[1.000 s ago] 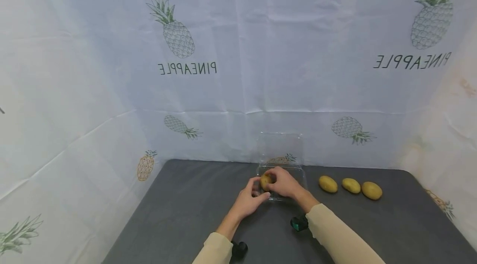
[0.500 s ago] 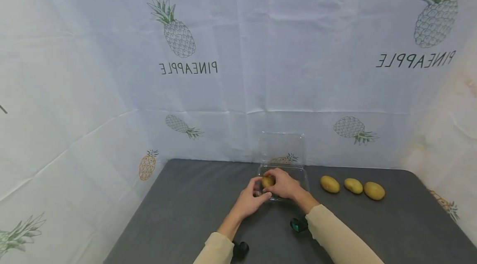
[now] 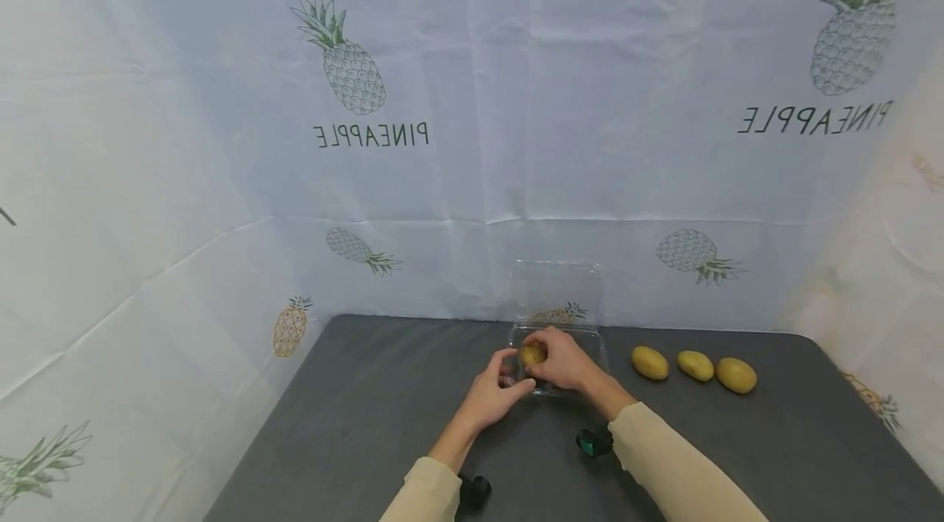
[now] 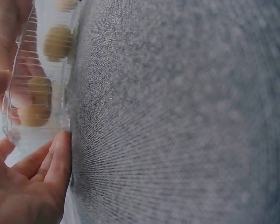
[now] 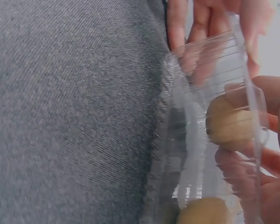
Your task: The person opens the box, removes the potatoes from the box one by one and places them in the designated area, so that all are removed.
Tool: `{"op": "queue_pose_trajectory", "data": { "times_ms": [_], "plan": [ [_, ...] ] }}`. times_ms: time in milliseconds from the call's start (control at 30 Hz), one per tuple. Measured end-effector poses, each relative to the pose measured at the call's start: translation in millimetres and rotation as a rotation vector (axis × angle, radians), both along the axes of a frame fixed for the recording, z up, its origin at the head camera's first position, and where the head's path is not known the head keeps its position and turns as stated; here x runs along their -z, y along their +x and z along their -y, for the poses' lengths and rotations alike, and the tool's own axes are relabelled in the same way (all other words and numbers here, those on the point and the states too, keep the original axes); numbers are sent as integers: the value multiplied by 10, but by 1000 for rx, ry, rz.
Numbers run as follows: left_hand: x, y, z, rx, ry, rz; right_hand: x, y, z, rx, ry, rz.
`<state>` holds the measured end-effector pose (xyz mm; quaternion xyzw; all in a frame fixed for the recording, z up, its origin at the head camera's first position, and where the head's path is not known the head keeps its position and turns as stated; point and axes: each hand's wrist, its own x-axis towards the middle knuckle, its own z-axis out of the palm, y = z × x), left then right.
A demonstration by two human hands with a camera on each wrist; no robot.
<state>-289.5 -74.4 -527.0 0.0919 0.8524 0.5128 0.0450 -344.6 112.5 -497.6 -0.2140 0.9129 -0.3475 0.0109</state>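
Observation:
A clear plastic clamshell container (image 3: 593,342) stands with its lid (image 3: 553,284) raised toward the back. My right hand (image 3: 564,360) reaches over it and grips a potato (image 3: 533,354) in the container's left part, also visible through the ribbed wall in the right wrist view. More potatoes, such as one potato (image 4: 58,43) in the left wrist view, lie along the container. At the container's front left corner, my left hand (image 3: 489,397) holds it, thumb toward the front and fingers at the left side. In the left wrist view its fingertips (image 4: 61,136) lie low against the end wall.
Three potatoes lie in a row right of the container: a left potato (image 3: 650,363), a middle potato (image 3: 696,366) and a right potato (image 3: 736,375). The grey tabletop (image 3: 383,399) ends at a pineapple-print cloth (image 3: 442,178) behind and at the sides.
The gripped potato has shifted slightly right within the container under my right hand. My left hand has kept its place at the corner.

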Motion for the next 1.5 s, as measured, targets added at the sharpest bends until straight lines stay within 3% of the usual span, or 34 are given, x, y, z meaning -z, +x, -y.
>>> {"op": "queue_pose_trajectory", "data": {
  "times_ms": [300,767,1500],
  "plan": [
    [13,-19,9,10,5,2,-127,128,-115,-30,-47,-52],
    [6,-19,7,4,-5,-16,-288,357,-371,-72,-143,-62],
    [10,-18,10,9,-18,-17,-297,631,-863,-44,-182,-99]
  ]
}}
